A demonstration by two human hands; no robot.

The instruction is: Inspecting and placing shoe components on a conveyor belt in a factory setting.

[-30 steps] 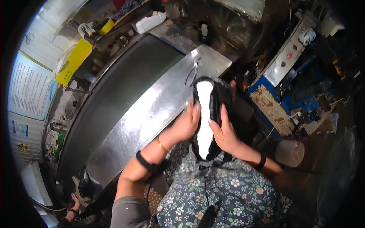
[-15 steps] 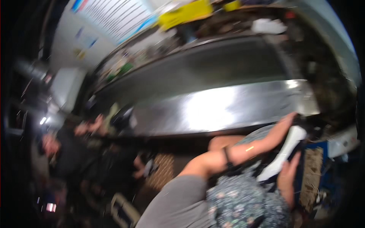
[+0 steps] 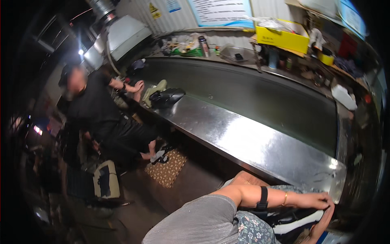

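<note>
At the right end of the metal bench, my two hands meet at the fingertips. My left hand, below a gold bracelet and a black arm band, has its fingers bent and drawn together against the right fingertips. Anything between them is too small to make out. My right hand points upward with its fingers stretched out, partly cut off by the lower edge of the view. Below the left wrist lies a white curved piece with black parts, over my flower-patterned garment; neither hand grips it.
A co-worker in dark clothes sits at the left, one hand on the bench beside a black glove-like item. Behind the bench runs a long dark basin-like surface. A yellow box and a white bottle stand beyond.
The view has turned and sharpened. My hands were apart, on either side of the white curved piece; now their fingertips touch beyond it.
</note>
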